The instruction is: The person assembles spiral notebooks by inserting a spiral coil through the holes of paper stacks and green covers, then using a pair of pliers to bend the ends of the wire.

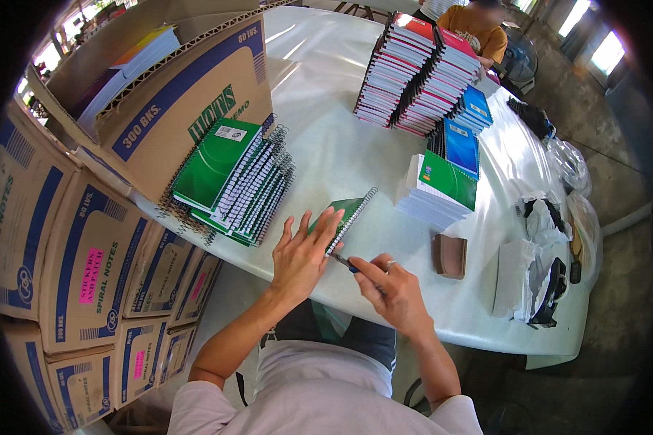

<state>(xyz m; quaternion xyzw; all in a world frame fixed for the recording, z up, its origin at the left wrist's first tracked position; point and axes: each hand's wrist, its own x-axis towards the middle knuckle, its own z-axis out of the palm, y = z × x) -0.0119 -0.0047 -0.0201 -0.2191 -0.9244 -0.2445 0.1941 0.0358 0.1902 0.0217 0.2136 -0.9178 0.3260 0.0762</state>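
A green spiral notebook (350, 213) lies at the near edge of the table, its wire coil along the right side. My left hand (303, 250) rests on it with the fingers stretched out, covering much of the cover. My right hand (393, 288) is closed around small pliers (345, 262) with a dark blue grip; their metal tip is at the near end of the coil. Whether the jaws grip the wire is too small to tell. To the left stands a stack of green spiral notebooks (228, 177), their coils facing several ways.
Tall stacks of red-covered notebooks (421, 76), blue notebooks (462, 145) and a green-topped pile (437, 190) stand right of centre. A brown block (450, 257) and torn white packaging (519, 279) lie right. Cartons (87, 264) are piled left. A person (479, 32) sits beyond.
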